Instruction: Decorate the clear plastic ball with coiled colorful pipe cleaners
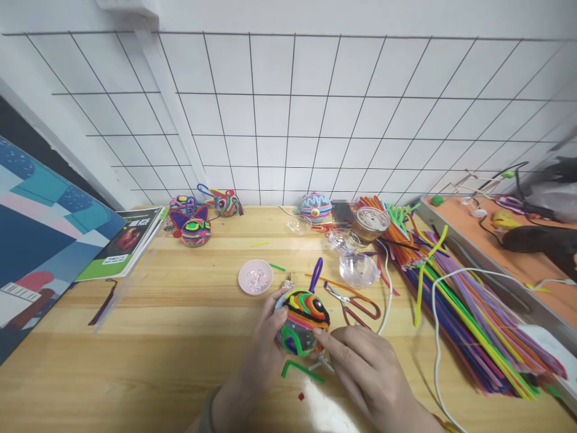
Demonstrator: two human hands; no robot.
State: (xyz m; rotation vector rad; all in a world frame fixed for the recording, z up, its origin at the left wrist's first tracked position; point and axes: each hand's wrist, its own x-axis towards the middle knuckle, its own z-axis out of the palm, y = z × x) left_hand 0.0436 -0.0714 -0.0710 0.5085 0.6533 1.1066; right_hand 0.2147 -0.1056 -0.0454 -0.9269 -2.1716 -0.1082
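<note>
A clear round ball (301, 325) sits in my left hand (269, 337), its fingers wrapped around the left side. Coloured pipe cleaners cover its upper part in curved bands, with a googly eye at the upper right; a green loop is on the bare lower part. My right hand (372, 367) grips the ball's right side, index fingertip pressed on the surface below the bands and the thumb partly hidden. Just under the ball lies a bent green pipe cleaner piece (303, 370). Behind it are a purple pen-like stick (316, 275) and orange-handled scissors (354, 304).
A pink dish (255, 277) of small shiny bits stands behind my left hand. Finished pipe-cleaner balls (196, 231) line the back left. Clear plastic shells (358, 269) and a big bundle of pipe cleaners (469, 313) lie right, with a white cable (436, 337) across the bundle.
</note>
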